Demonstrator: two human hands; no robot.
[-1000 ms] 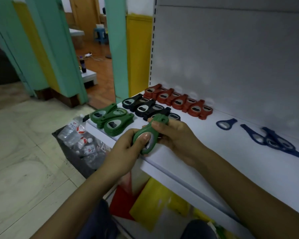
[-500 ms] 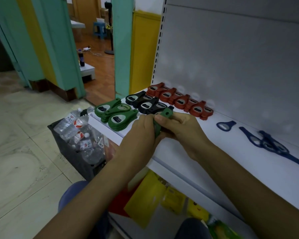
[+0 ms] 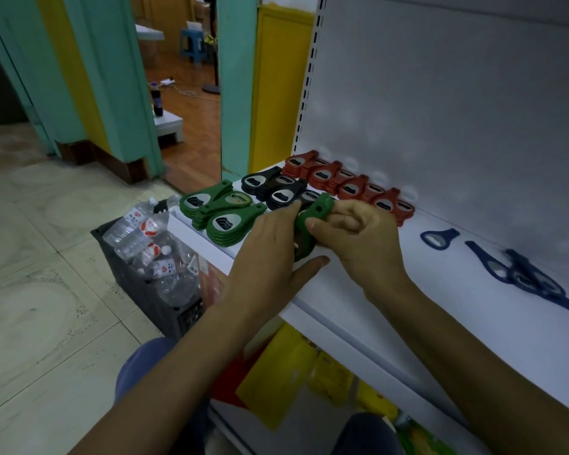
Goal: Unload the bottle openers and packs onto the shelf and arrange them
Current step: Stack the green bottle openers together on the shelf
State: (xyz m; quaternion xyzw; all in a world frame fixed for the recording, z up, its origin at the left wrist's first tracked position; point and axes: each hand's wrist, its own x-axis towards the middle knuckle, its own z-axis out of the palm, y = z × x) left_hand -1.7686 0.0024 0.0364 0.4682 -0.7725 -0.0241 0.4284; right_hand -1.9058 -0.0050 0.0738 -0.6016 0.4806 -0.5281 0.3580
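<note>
The white metal shelf fills the right side. A black plastic crate of water bottles stands on the floor at 9 o'clock. At the shelf's front edge, the left hand and right hand meet, fingers curled round 1 small stack of green plastic bottle openers. It is just beside the shelved green opener stacks at 10 o'clock.

The green bottle openers look like matt plastic with shiny metal inserts, as do the black openers and red openers. The shelf is smooth, white-painted metal. The water bottles are clear plastic and the floor tiles glossy.
</note>
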